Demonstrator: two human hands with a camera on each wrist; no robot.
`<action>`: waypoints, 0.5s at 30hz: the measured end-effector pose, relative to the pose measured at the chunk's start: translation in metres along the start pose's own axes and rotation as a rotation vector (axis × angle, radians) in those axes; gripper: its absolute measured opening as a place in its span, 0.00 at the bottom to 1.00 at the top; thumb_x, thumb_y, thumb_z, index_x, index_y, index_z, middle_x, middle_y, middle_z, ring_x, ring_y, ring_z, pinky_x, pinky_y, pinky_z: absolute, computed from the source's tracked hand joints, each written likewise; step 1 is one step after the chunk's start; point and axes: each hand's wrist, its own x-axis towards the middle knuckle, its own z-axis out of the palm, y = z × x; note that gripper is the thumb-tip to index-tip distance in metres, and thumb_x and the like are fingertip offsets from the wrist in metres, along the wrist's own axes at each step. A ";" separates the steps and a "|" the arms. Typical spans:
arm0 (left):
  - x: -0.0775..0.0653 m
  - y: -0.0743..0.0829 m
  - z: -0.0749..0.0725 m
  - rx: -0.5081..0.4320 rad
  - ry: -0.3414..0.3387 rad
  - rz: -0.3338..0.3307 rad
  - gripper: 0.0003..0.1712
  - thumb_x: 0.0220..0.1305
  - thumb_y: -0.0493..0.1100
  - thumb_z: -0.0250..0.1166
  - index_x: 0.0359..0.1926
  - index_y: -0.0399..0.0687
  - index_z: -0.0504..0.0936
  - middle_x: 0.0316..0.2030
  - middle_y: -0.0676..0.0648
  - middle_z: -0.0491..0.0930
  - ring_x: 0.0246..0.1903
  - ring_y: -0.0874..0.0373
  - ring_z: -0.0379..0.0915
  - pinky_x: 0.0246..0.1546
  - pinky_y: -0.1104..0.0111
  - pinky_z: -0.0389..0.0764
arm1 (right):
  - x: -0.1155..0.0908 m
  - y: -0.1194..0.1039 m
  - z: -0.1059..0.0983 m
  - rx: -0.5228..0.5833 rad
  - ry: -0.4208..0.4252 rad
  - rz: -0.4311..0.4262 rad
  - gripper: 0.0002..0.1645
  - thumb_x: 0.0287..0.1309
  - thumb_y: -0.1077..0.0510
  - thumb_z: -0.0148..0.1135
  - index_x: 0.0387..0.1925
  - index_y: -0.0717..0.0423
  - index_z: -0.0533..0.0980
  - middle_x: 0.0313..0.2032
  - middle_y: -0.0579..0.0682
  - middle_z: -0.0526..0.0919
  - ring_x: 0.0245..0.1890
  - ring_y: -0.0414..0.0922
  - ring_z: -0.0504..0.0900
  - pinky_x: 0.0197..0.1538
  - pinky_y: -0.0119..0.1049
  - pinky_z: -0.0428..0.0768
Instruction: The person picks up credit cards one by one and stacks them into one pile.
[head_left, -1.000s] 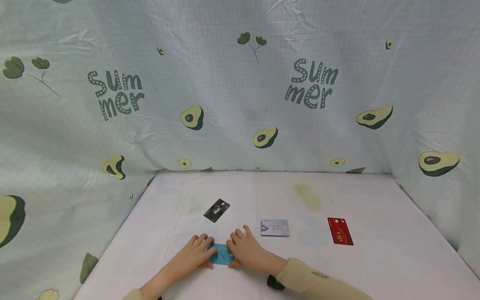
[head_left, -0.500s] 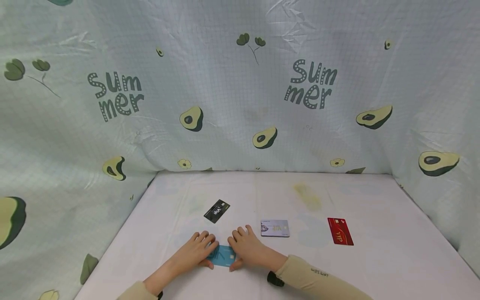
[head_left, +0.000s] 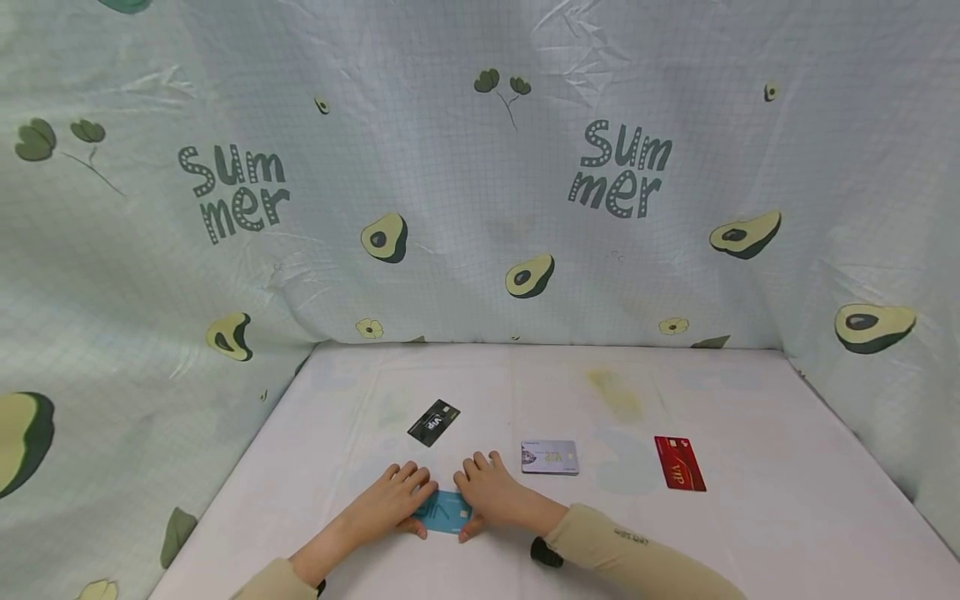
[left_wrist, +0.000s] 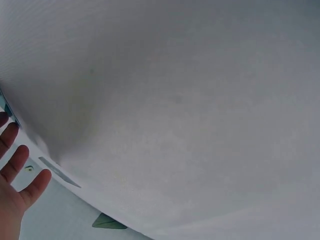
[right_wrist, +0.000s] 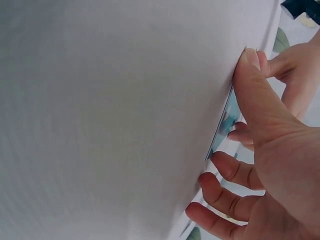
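A blue VIP card [head_left: 447,512] with a small chip lies near the front of the white table, level with both hands. My left hand [head_left: 392,502] pinches its left end, thumb at the near edge and forefinger at the far edge. At the right end my right hand [head_left: 491,500] grips it the same way. In the right wrist view, the right thumb [right_wrist: 257,95] and forefinger span the blue card [right_wrist: 220,130], which appears nearly edge-on. Only part of the left hand [left_wrist: 17,185] shows at the margin of the left wrist view, fingers spread.
Beyond the hands lies a black VIP card [head_left: 433,422], set at a slant. Silver VIP cards [head_left: 550,457], seemingly stacked, sit right of it, and a red VIP card [head_left: 680,463] is farther right. A patterned curtain [head_left: 450,167] encloses the table's back and sides.
The fingers have shifted a little on the blue card, uncovering its lettering and chip. The card has moved very slightly toward the front. The other cards stay put.
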 end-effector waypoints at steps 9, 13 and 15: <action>0.000 0.002 -0.001 -0.020 -0.027 -0.025 0.35 0.47 0.71 0.48 0.45 0.49 0.69 0.40 0.52 0.70 0.38 0.60 0.62 0.38 0.66 0.69 | 0.002 0.001 0.001 -0.011 0.003 0.009 0.45 0.29 0.20 0.54 0.40 0.50 0.67 0.31 0.43 0.68 0.36 0.40 0.64 0.40 0.36 0.64; 0.000 0.002 -0.002 0.011 -0.010 -0.021 0.35 0.46 0.71 0.48 0.44 0.49 0.69 0.38 0.53 0.69 0.37 0.60 0.61 0.38 0.67 0.68 | 0.002 0.001 0.003 0.024 0.009 0.005 0.45 0.29 0.21 0.56 0.42 0.49 0.67 0.35 0.41 0.72 0.38 0.40 0.66 0.42 0.38 0.64; 0.000 0.002 -0.002 0.022 0.012 -0.016 0.35 0.46 0.71 0.49 0.43 0.50 0.69 0.36 0.53 0.69 0.36 0.60 0.60 0.37 0.67 0.67 | 0.002 0.001 0.004 0.051 0.011 -0.002 0.44 0.30 0.23 0.58 0.43 0.48 0.67 0.37 0.41 0.74 0.38 0.40 0.66 0.43 0.39 0.64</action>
